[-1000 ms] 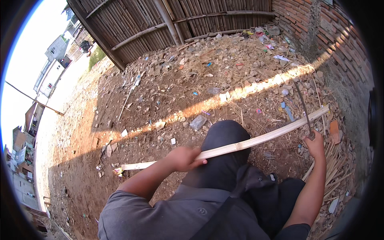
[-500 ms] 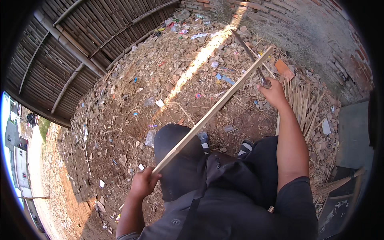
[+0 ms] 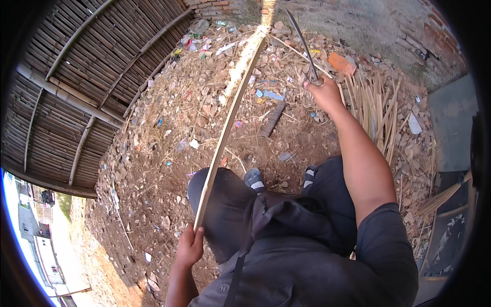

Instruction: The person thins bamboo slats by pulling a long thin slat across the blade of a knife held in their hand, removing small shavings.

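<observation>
My left hand [image 3: 190, 246] is closed around the lower end of a long, pale bamboo strip [image 3: 225, 134]. The strip slants up and away past my left knee, its far end raised over the littered ground. In my closed right hand [image 3: 324, 95] is the handle end of a machete [image 3: 303, 40], its dark, slim, slightly curved blade pointing away from me toward the brick wall. Blade and strip are apart. Below and between them, a short dark brown block [image 3: 273, 118] lies on the dirt. My fingers hide most of the machete's handle.
Many split bamboo strips [image 3: 376, 105] lie in a pile right of my right forearm. An orange brick piece [image 3: 341, 64] sits beyond them. A bamboo-slat wall [image 3: 76, 66] stands left, a brick wall [image 3: 353, 25] ahead. Rubble and plastic scraps cover the ground; a grey panel [image 3: 452, 128] stands right.
The bamboo strip has swung left and stands steeper across the view. My right hand and the machete have moved up and left, away from the strip. The brown block now shows.
</observation>
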The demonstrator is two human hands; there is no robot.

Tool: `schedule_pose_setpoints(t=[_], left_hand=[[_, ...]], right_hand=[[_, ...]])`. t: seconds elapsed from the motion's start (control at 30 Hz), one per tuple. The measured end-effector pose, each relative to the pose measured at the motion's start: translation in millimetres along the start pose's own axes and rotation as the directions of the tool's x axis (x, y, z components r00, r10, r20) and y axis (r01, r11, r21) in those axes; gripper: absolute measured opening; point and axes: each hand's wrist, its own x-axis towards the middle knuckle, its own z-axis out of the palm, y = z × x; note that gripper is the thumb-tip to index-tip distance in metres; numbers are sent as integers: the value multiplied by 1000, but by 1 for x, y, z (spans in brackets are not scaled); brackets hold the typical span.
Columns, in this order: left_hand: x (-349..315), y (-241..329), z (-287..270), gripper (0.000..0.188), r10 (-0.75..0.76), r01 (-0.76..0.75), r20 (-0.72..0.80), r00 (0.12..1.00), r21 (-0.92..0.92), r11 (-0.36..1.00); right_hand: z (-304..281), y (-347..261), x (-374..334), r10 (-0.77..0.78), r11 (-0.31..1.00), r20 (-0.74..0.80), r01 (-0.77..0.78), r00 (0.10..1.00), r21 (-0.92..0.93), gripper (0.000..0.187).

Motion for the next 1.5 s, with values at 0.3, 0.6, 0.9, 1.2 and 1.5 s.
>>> schedule_pose_setpoints(t=[0.3,0.6,0.9,1.2,1.5], left_hand=[[-2,25,7,23,143,-114,-130,981,210,971],[4,13,12,26,177,-100,-170,969,381,919],[13,12,10,25,169,-57,-200,965,467,882],[13,3,16,25,195,-95,-199,960,425,900],[12,8,13,27,212,-97,-258,942,397,913]], right_hand=[[24,-67,-81,-428,698,762,714,485,-62,35],[45,-42,-62,-301,877,717,478,630,-52,40],[45,-6,-26,-14,999,708,38,706,-18,52],[45,-16,-52,-250,796,876,602,413,-56,63],[24,-67,-74,-292,785,762,600,578,-154,36]])
